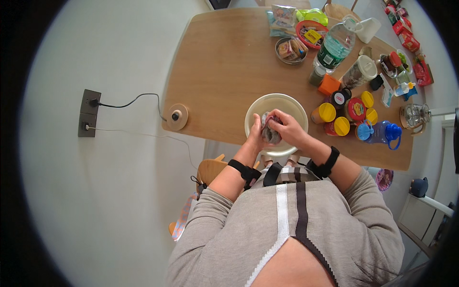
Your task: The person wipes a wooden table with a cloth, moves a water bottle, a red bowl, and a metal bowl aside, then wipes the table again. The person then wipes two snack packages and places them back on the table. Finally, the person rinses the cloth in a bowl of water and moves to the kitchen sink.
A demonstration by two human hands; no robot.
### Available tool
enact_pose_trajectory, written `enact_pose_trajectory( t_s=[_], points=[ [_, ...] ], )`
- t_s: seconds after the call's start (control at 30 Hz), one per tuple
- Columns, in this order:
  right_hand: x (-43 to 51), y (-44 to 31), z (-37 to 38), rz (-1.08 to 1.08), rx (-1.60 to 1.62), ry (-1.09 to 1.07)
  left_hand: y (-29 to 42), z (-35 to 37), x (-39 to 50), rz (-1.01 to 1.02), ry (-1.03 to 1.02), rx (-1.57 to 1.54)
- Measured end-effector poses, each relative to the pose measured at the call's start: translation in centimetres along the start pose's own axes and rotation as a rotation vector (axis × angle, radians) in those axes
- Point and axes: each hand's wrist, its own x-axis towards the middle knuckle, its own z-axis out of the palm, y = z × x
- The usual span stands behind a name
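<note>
A bunched grey cloth (271,135) with a reddish edge is held between my two hands, over a round cream-coloured basin (250,112). My left hand (256,132) supports the cloth from its left side, thumb pointing up. From the right, my right hand (287,125) grips the upper part of the cloth, its fingers curled over the reddish edge. The basin sits at the near edge of the wooden table (218,71). My hands hide much of the basin's inside, so I cannot tell how much water it holds.
Right of the basin stand yellow-lidded jars (327,112), a blue water bottle (382,132) and a glass kettle (412,115). Farther back are a large plastic bottle (335,45), a red snack basket (304,24) and a bowl (291,61). A corded kettle base (177,117) lies at left.
</note>
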Motion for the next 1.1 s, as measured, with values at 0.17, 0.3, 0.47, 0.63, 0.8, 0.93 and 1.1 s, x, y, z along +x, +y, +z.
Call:
enact_pose_trajectory(
  t_s=[0.17,0.3,0.47,0.63,0.8,0.93,1.1],
  points=[
    [-1.9,-3.3,2.0,-0.329,-0.366,0.172,0.7,0.8,-0.2,0.199,-0.324,-0.217],
    [-0.8,-1.3,2.9,-0.312,-0.545,0.255,0.7,0.9,1.4,0.204,-0.288,-0.191],
    [0.9,1.8,2.6,-0.304,-0.533,0.355,-0.6,0.6,2.7,0.223,-0.137,-0.083],
    [1.7,4.0,1.8,-0.321,-0.637,0.359,-0.8,0.8,2.9,0.147,-0.020,0.067],
    [2.5,6.0,-0.4,-0.118,-0.803,0.307,0.2,0.2,1.9,0.065,0.069,0.405],
    [2.4,7.4,-2.1,0.087,-0.947,0.270,1.0,-0.8,1.7,0.163,0.113,0.358],
    [0.4,9.9,-1.6,-0.186,-1.458,0.034,0.7,-1.1,1.3,0.191,0.240,0.286]
  ],
)
